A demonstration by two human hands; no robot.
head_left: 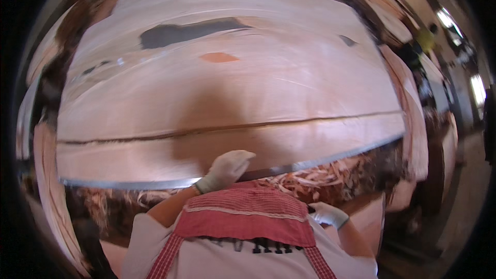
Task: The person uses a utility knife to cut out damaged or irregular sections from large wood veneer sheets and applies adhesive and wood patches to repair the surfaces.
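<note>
My left hand (228, 169), in a white glove, is over the near strip of a pale wood veneer sheet (310, 82). Its fingers are curled together, and whatever they hold is hidden. Along this near part of the sheet runs a long dark split (227, 130). Low at my right side, my gloved right hand (328, 214) is closed beside my red apron (248, 212). A small dark bit shows at its fingers, too little to name. The sheets lie on a broad table with a metal front edge (129, 183).
Wood shavings (315, 178) are heaped under the front edge. Veneer strips hang at the left (54, 191) and right (411, 119) sides. Gaps in the top sheet include a large grey one (191, 32) and an orange one (219, 57). A person in yellow (425, 39) is far right.
</note>
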